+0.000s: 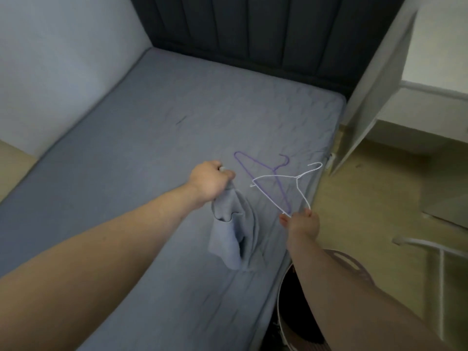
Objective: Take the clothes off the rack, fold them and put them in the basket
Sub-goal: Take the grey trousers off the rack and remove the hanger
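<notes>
Bedroom, grey-blue bed. Basket on floor beside bed's near right edge. Right hand pinches white hanger over that edge. Left hand, fist closed, grips grey garment hanging to the sheet. Purple hanger lies near right edge. Dark headboard beyond.

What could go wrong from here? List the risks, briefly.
1. The right hand only pinches the white hanger by one corner; it may slip, or tangle with the purple hanger it crosses.
2. The garment hangs bunched from the left hand, so it may need spreading on the bed before it folds neatly.
</notes>
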### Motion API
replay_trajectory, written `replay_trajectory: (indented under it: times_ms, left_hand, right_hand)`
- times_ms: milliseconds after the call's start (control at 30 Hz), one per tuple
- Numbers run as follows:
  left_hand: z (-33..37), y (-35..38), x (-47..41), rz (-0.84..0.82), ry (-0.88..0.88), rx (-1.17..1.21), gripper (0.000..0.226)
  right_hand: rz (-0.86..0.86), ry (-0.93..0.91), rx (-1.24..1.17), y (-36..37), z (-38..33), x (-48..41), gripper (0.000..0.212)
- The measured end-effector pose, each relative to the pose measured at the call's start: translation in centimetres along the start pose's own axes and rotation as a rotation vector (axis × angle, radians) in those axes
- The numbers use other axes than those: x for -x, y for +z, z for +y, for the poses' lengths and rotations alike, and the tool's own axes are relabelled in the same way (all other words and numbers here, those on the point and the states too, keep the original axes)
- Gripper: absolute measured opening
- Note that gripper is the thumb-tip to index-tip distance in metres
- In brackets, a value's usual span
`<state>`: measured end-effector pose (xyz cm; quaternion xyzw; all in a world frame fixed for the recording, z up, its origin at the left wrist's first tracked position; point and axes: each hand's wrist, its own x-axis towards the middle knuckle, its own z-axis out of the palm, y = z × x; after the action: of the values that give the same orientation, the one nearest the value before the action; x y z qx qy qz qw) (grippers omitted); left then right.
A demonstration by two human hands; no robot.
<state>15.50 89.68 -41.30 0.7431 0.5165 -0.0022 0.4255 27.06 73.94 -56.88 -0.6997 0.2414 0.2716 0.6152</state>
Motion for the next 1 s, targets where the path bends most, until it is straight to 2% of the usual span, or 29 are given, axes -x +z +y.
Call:
replay_trajectory:
  times_ms: [67, 133, 233, 300, 400, 433, 500, 600, 667, 833, 1000]
  left_hand:
    - [-0.3, 0.6, -1.5, -0.035, -0.023, 0.007, 0.030]
    - [-0.6, 1.3, -3.4, -0.055, -0.046, 0.055, 0.032]
    - [-1.1, 1.9, -5.6, -0.056, -0.077, 0.137, 0.032]
    - [-1.4, 2.2, -6.7, -0.063, -0.083, 0.177, 0.030]
    - [-1.6, 2.6, -7.6, -0.078, -0.059, 0.181, 0.035]
    - [-1.5, 2.6, -7.7, -0.081, -0.046, 0.176, 0.037]
    - [-1.3, 2.5, -7.3, -0.116, -0.010, 0.167, 0.039]
    - [-1.0, 2.1, -6.1, -0.228, 0.007, 0.139, 0.037]
    - [-0.6, 1.9, -4.9, -0.250, 0.011, 0.139, 0.037]
    - [2.1, -0.3, -0.9, -0.209, 0.070, 0.161, 0.038]
    - [7.1, -3.9, 5.2, -0.159, 0.141, 0.196, 0.034]
  right_hand:
    - [-0.054, 0.045, -0.052, 1.0, 0.5, -1.5, 0.021]
    - [-0.118, 0.072, -0.085, 1.9, 0.6, -3.2, 0.028]
    - [-0.126, 0.036, -0.033, 3.5, 0.8, -5.5, 0.019]
    - [-0.120, 0.022, 0.153, 4.6, 1.8, -7.5, 0.026]
    - [-0.063, 0.077, 0.698, 4.7, 3.5, -10.7, 0.070]
    - [-0.074, 0.069, 0.814, 4.4, 3.2, -10.5, 0.068]
    - [-0.128, 0.019, 0.888, 4.3, 2.4, -8.3, 0.050]
    - [-0.260, -0.092, 0.865, 4.8, 1.5, -5.1, 0.033]
    - [-0.324, -0.175, 0.745, 5.4, 0.9, -2.6, 0.027]
    - [-0.456, -0.427, 0.474, 4.0, -3.7, 6.1, 0.013]
    - [-0.505, -0.529, 0.225, -0.8, -9.5, 14.9, 0.012]
